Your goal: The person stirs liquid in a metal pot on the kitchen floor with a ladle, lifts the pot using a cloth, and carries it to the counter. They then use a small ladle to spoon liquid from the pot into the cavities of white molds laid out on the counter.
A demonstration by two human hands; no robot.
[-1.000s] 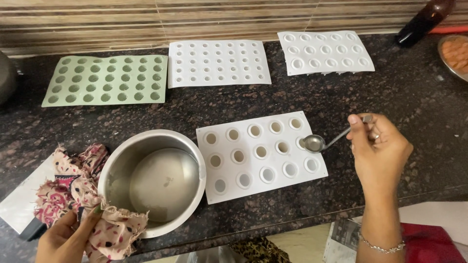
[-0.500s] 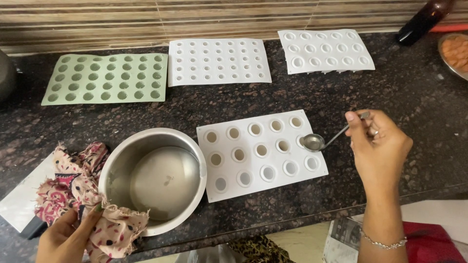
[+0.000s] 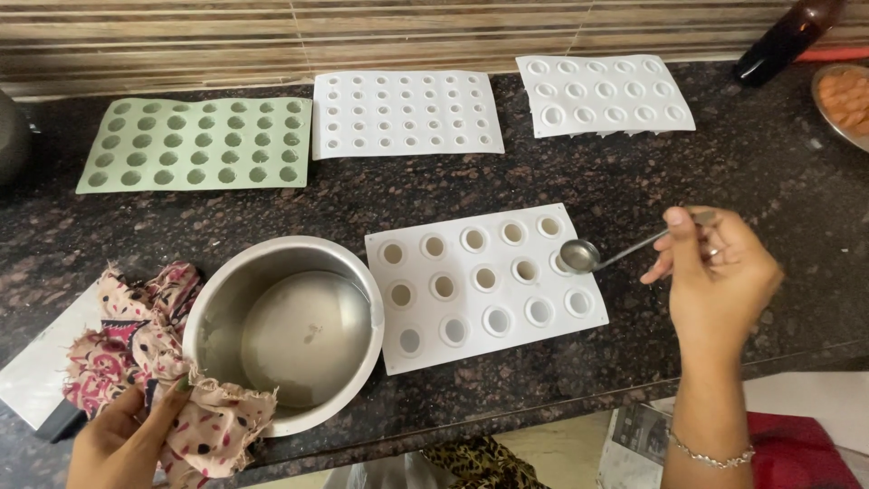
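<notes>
My right hand [image 3: 720,276] holds a small metal spoon [image 3: 584,255] by its handle. The spoon's bowl hovers over the right edge of a white silicone mould [image 3: 484,285] with round cavities, several filled with pale liquid. My left hand [image 3: 122,444] grips a pink patterned cloth [image 3: 149,353] against the near rim of a steel pot [image 3: 285,330] holding a shallow layer of pale liquid. The pot sits just left of the mould.
Along the back of the dark granite counter [image 3: 706,172] lie a green mould [image 3: 199,143] and two more white moulds [image 3: 405,112] [image 3: 602,93]. A dark bottle [image 3: 783,41] and a steel plate of orange food [image 3: 846,100] stand at the far right. A white board [image 3: 41,367] lies under the cloth.
The spoon and my right hand have stayed over the mould's right edge, shifting only slightly. My left hand keeps the cloth on the pot.
</notes>
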